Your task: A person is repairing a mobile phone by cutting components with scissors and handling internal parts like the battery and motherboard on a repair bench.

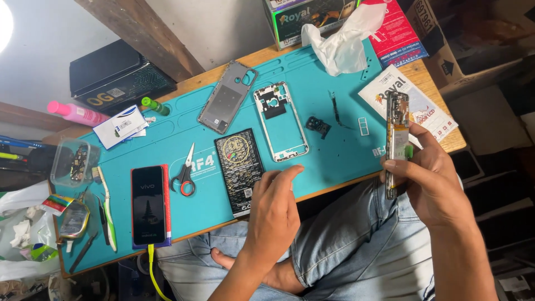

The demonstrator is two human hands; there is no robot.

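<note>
At right of frame, the right hand (pixel 432 181) grips an opened phone body (pixel 397 139) edge-on. The left hand (pixel 273 214), fingers loosely curled and holding nothing, hovers beside the black battery (pixel 239 167) on the desk (pixel 334 161).

Bright glare upper left; sharp, slightly wide-angle view.

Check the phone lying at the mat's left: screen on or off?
On. The phone shows a lit picture and lies face up on the teal mat.
</note>
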